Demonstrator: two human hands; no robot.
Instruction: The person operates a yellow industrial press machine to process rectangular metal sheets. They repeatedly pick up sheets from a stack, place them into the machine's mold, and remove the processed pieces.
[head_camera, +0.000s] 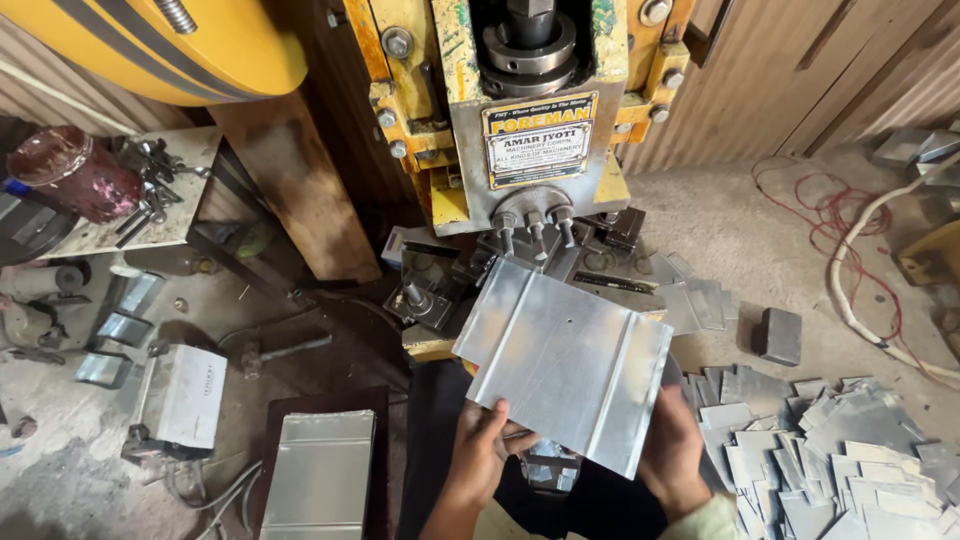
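Dusty concrete floor (760, 240) under daylight, corrugated wall panels (780, 80) behind, red wire (835, 215) and scrap plates (840, 450) scattered about.

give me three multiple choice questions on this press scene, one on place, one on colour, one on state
1. Where is the heap of cut metal pieces?
A. right of the hands
B. on the press
C. on the left table

2. What colour is the press frame?
A. blue
B. yellow
C. white

3. How is the ribbed sheet held?
A. lying on the floor
B. in one hand
C. in both hands

A: the heap lies right of the hands.
B: the press is yellow.
C: left hand and right hand grip the sheet.
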